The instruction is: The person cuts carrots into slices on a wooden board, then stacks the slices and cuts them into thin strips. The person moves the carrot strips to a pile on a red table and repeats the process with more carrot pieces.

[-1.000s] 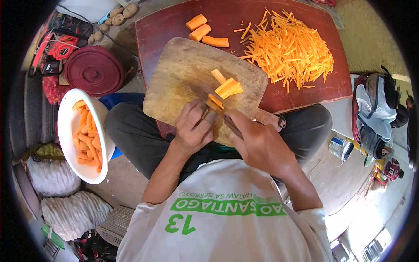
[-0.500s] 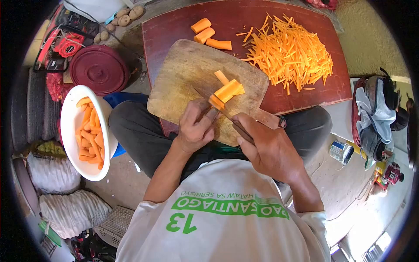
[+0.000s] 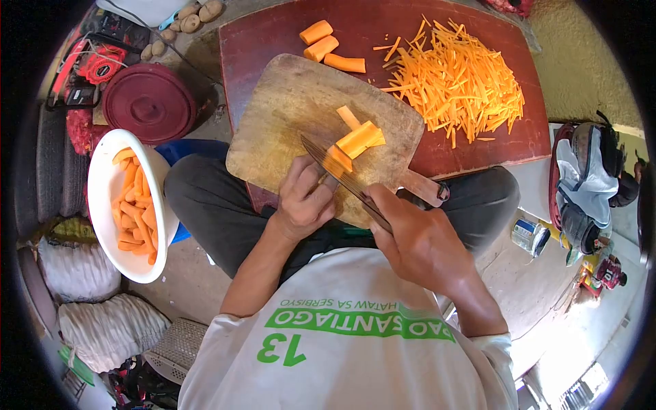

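My right hand (image 3: 427, 239) grips a kitchen knife (image 3: 339, 176), its blade slanting across the wooden chopping board (image 3: 273, 116). Cut carrot pieces (image 3: 360, 141) lie on the board against the far side of the blade. Just on the near side of the blade is my left hand (image 3: 305, 201), its fingers curled closed close to the steel. Whether anything is inside those fingers is hidden. The board rests partly over my lap and partly on a dark red table (image 3: 253, 48).
A heap of carrot strips (image 3: 458, 85) covers the table's right side. Peeled carrot chunks (image 3: 320, 48) lie behind the board. At left stands a white basin (image 3: 102, 212) of carrot pieces, near a maroon lidded bucket (image 3: 147, 102). A jar (image 3: 529, 236) is on the floor at right.
The knife blade has tipped so more of its flat shows, and its handle has shifted slightly toward me. My left hand stays curled in nearly the same place.
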Available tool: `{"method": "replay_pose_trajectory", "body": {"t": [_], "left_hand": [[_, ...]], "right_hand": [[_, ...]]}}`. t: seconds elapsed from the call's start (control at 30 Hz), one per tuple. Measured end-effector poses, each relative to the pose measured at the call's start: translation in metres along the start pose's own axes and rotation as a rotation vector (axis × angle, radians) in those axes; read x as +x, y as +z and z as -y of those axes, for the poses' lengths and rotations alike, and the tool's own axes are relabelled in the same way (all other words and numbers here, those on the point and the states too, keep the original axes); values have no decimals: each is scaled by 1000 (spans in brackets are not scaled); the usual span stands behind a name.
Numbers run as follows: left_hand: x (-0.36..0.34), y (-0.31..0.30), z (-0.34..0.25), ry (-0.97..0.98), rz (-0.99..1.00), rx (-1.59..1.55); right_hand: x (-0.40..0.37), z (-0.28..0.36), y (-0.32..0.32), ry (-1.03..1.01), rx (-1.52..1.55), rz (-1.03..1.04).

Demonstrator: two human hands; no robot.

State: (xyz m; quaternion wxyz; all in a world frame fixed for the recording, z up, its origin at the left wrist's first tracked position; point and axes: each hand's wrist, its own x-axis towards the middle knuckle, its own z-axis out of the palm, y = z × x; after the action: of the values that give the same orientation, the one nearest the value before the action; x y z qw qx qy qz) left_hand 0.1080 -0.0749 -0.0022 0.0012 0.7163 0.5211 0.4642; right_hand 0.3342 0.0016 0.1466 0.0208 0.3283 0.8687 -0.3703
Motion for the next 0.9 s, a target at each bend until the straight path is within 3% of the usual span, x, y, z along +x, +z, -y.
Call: {"method": "replay_pose_trajectory", "body": {"t": [0.27, 0.5, 0.6, 0.7, 0.9], "left_hand": [[6, 1, -5, -4, -78, -27], [3, 4, -6, -74, -76, -39], [0, 0, -6, -92, -24, -43], [5, 0, -4, -41, -26, -43], [2, 0, -2, -7, -28, -29]], "right_hand": [[44, -26, 25, -12, -64, -27], [11, -11, 11, -108, 113, -213], [2, 1, 3, -151, 7, -149], [-5, 3, -2, -14, -14, -27], [-9, 1, -3, -48, 7, -46]]}}
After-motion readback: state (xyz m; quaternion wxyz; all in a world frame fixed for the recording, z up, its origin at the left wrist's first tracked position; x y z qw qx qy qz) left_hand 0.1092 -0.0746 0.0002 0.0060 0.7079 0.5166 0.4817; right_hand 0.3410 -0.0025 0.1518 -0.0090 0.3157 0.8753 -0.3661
